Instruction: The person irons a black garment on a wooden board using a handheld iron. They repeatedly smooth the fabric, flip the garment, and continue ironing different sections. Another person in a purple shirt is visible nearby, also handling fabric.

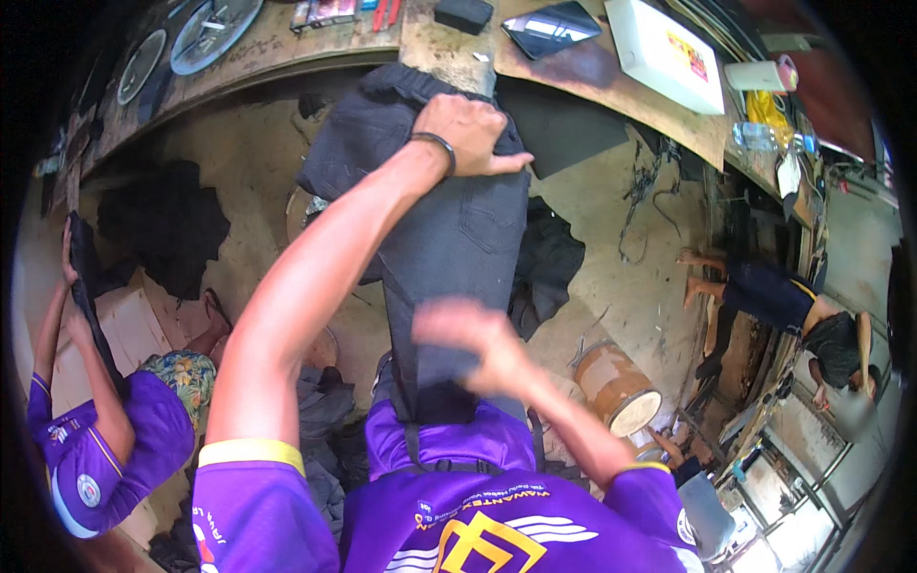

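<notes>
Dark grey trousers [449, 239] stretch from the edge of the wooden bench down toward my lap, with the gathered waistband at the far end and a pocket showing on the right side. My left hand [463, 136], a black band at its wrist, lies on the trousers just below the waistband. Its fingers are curled into the cloth and its thumb points out to the right. Over the lower part of the legs is my right hand [482, 344], smeared by motion; whether it touches the cloth cannot be told.
The bench [315, 53] carries a black phone-like slab [551, 29], a white box [666, 54] and round metal discs [215, 33]. Dark cloth heaps [164, 227] and a cylindrical drum [616, 387] stand on the floor. A person in purple [124, 439] works at left; another lies at right.
</notes>
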